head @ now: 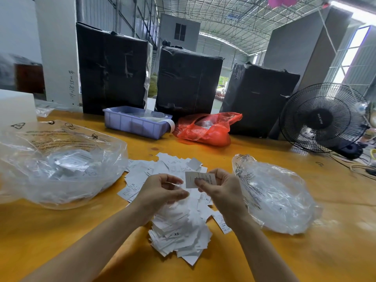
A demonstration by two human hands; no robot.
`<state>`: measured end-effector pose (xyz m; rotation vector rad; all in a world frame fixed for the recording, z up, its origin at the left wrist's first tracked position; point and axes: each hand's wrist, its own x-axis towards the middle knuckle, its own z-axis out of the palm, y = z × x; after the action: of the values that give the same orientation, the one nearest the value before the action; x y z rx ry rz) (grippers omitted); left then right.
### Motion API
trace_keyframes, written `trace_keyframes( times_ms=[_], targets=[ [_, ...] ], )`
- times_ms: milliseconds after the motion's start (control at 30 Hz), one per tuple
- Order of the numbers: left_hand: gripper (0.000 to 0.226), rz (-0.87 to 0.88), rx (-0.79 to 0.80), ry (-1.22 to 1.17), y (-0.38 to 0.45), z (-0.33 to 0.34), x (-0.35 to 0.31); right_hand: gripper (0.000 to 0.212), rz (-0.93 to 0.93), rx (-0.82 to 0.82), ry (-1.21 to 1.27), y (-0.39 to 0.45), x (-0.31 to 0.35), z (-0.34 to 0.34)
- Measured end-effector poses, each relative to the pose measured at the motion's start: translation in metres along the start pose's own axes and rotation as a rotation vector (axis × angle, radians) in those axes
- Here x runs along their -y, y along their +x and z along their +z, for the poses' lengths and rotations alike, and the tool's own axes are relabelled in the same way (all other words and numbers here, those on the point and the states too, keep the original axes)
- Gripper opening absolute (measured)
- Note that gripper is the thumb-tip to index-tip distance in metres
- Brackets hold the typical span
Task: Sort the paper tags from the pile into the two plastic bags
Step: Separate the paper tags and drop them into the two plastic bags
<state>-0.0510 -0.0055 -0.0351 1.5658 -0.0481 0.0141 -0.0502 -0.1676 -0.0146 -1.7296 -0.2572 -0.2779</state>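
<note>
Indoors, yellow table (305, 251), warehouse roof, right grip (221, 188) pinching tag (198, 179), left grip (162, 190) loose.

White paper tags with black print (179, 231) lie on a mustard-yellow wooden table (305, 261). The two crumpled clear plastic bags (61, 165) carry black lettering. A lavender plastic rectangular tray (134, 123), a red thin plastic bag (209, 129), a black round electric fan (323, 119) and three black wrapped bales (112, 68) stand behind.
</note>
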Motion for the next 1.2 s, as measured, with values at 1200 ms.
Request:
trace_keyframes(
  times_ms=[1200],
  targets=[
    [0.035,0.038,0.004,0.029,0.0006,0.0001,-0.0003,0.015,-0.040,-0.004,-0.030,0.0006,0.0015,-0.0039]
  ],
)
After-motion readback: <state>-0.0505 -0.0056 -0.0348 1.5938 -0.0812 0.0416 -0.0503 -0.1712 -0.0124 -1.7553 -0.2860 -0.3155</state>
